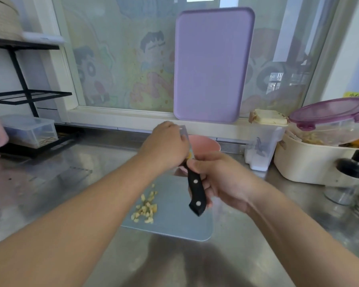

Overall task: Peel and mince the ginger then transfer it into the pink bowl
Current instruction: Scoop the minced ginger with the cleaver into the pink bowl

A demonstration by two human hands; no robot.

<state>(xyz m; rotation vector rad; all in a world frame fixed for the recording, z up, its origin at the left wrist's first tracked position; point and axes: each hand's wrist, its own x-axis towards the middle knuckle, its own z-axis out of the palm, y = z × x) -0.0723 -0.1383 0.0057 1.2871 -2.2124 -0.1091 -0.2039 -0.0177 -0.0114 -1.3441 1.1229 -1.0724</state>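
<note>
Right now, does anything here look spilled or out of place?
Nothing spilled. Some minced ginger lies on the cutting board, not in the pink bowl. The purple board leans upright against the window.

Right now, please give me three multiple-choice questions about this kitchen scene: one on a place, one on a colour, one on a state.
1. Where does the minced ginger lie?
A. on the cutting board
B. on the black rack
C. on the windowsill

2. What colour is the knife handle?
A. white
B. black
C. red

3. What is the right hand doing?
A. resting open
B. pressing the counter
C. gripping the knife handle

Answers: 1 A, the pieces sit on the board; 2 B, black with pale rivets; 3 C, fingers curl round it.
</note>
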